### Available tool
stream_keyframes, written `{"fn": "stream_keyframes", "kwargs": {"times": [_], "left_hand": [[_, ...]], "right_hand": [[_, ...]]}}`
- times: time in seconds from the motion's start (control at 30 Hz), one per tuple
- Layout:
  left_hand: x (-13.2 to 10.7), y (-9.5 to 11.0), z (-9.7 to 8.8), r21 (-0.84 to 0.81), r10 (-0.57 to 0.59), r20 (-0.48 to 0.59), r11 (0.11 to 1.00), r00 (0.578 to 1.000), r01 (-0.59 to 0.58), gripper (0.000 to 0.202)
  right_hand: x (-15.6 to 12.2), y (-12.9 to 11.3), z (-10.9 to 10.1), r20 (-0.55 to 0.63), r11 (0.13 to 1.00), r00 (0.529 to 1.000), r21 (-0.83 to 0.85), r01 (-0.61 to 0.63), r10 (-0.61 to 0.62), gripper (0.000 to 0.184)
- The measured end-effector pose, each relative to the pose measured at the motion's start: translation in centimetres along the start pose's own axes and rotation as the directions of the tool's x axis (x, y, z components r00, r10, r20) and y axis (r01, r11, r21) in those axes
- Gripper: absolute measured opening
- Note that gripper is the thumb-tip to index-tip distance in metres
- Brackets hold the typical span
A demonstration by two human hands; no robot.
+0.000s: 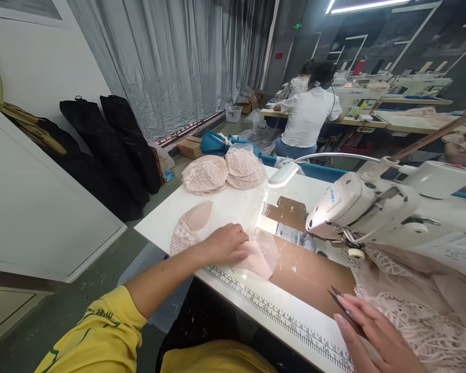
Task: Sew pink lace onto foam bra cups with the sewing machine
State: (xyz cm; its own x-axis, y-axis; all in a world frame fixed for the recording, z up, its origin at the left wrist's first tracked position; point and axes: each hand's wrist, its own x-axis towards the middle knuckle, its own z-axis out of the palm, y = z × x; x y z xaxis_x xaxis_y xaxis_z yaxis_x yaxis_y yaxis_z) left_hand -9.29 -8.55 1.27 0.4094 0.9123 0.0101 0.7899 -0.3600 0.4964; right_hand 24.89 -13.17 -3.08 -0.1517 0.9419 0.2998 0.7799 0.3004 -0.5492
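My left hand [229, 244] rests at the table's front edge, its fingers curled and a little blurred over a pale pink sheer fabric piece [262, 259]. Just left of it lies a lace piece with a sheer tip [184, 233], partly covered by my forearm. Small dark thread snips [342, 301] are held in my right hand [376, 331], their points apart and directed up and left. The sewing machine [341, 207] stands beyond that hand, its needle area lit above the metal plate [289, 234].
Stacked lace cups [225, 168] sit at the table's far corner. A large heap of lace and mesh [419, 305] covers the right side under the machine. A printed ruler [272, 313] runs along the front edge. A lamp [283, 175] hangs overhead; a seated co-worker [308, 116] is farther back.
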Motion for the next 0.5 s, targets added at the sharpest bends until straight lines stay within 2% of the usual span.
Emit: {"fn": "stream_keyframes", "kwargs": {"times": [0.03,0.07,0.13,0.2,0.23,0.3,0.37,0.43,0.5], "left_hand": [[0.0,0.4,0.8,0.008,-0.010,-0.010,1.000,1.000,0.010,0.017],[-0.1,0.8,1.3,0.006,-0.021,-0.027,1.000,0.999,0.022,0.018],[-0.5,1.5,1.4,-0.073,-0.021,-0.046,0.997,0.999,0.018,0.024],[-1.1,2.3,1.1,-0.223,-0.007,-0.063,0.975,0.998,-0.007,0.030],[-1.4,2.8,1.0,-0.300,0.003,-0.073,0.953,0.997,-0.025,0.032],[-2.1,4.0,1.2,-0.397,0.019,-0.089,0.916,0.996,-0.053,0.034],[-2.7,5.2,1.7,-0.435,0.030,-0.086,0.898,0.996,-0.065,0.035],[-3.2,6.1,2.2,-0.457,0.057,-0.074,0.886,0.996,-0.085,0.035],[-3.9,6.4,2.3,-0.464,0.100,-0.078,0.877,0.992,-0.124,0.033]], "right_hand": [[-0.2,-0.9,0.3,0.069,0.982,0.991,0.140,-0.124,0.115,0.040],[-0.2,-1.8,0.7,0.161,0.925,0.964,0.286,-0.250,0.211,0.046],[-0.1,-4.0,1.6,0.284,0.692,0.894,0.566,-0.448,0.347,0.056],[0.3,-6.2,2.7,0.349,0.492,0.851,0.702,-0.515,0.392,0.057],[0.6,-7.2,3.2,0.371,0.430,0.847,0.740,-0.517,0.381,0.056],[1.0,-9.2,4.0,0.422,0.369,0.845,0.766,-0.526,0.328,0.049],[1.2,-10.6,4.4,0.466,0.346,0.844,0.771,-0.534,0.265,0.043],[0.9,-11.2,4.4,0.485,0.337,0.846,0.776,-0.533,0.221,0.041],[0.2,-10.7,3.9,0.477,0.344,0.852,0.779,-0.524,0.217,0.042]]}}
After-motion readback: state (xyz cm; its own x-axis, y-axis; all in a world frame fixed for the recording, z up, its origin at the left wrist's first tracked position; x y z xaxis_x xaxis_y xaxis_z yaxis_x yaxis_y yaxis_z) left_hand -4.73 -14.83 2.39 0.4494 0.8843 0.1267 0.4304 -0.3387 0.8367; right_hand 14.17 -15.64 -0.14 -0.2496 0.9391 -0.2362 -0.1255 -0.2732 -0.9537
